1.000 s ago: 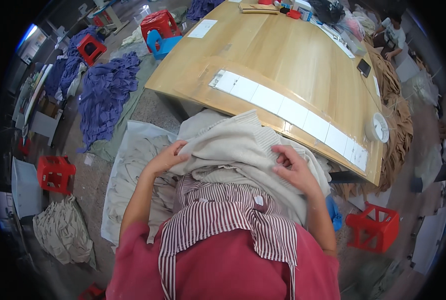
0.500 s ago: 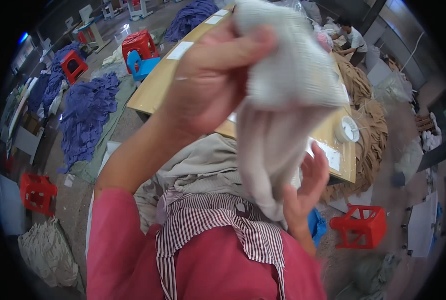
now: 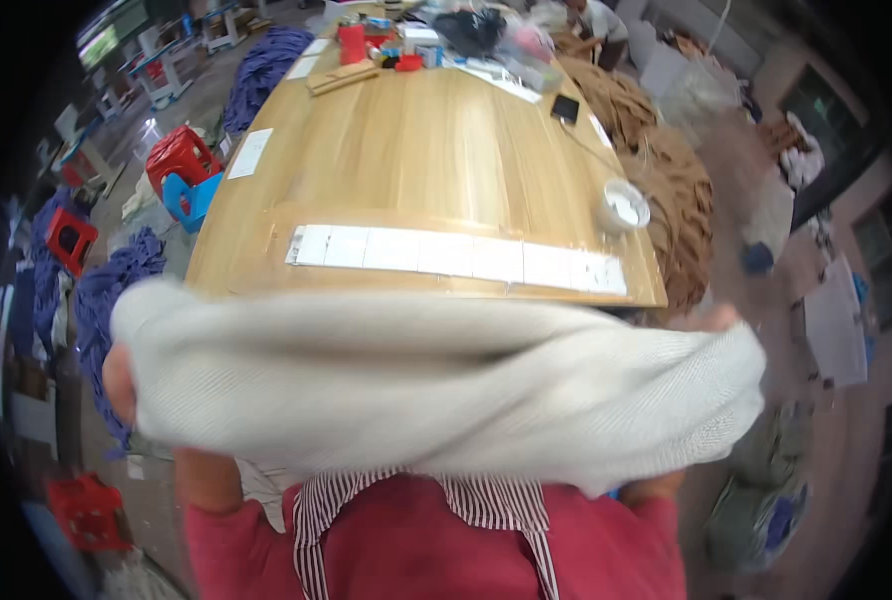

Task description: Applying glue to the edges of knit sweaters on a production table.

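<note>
An off-white knitted garment [image 3: 436, 390] is stretched sideways between my hands at chest height, blurred by motion. My left hand [image 3: 119, 383] grips its left end, with only a bit of the hand showing past the cloth. At the other end my right hand [image 3: 714, 319] holds the upper right edge; most of its fingers are behind the fabric. The knit hangs in folds just in front of the table's near edge and covers much of my forearms and striped apron [image 3: 496, 503].
Beyond the cloth stands a wooden table [image 3: 396, 160] with a strip of white cards [image 3: 446, 254] taped along it and a white tub [image 3: 626, 205] at its right edge. Brown fabric [image 3: 681, 190] is heaped to the right, purple fabric [image 3: 116, 320] to the left, near red stools [image 3: 181, 160].
The garment, earlier hanging bunched from my raised left hand, is now spread wide. My left hand has moved down and left; my right hand, open before, has moved right and taken hold. The view has shifted.
</note>
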Demonstrator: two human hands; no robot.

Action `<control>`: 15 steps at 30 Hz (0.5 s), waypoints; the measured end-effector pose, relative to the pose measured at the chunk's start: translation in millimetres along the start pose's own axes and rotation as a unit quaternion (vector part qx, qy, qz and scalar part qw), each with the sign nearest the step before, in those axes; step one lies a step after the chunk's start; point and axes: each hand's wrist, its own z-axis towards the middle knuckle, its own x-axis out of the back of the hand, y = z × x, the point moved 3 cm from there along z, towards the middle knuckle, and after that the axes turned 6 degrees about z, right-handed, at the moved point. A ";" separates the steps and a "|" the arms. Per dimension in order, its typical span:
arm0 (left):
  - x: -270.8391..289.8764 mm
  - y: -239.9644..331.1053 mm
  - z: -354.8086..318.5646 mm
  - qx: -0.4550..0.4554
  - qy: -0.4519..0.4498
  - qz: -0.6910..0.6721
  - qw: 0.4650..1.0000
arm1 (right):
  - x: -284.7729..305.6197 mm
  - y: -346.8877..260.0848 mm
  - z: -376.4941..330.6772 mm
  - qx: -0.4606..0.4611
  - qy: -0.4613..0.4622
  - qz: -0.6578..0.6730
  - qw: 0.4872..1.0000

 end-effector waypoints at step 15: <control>129.4 -93.6 -80.8 0.185 0.232 0.554 0.778 | -273.9 -61.2 7.8 0.417 -0.374 0.250 0.790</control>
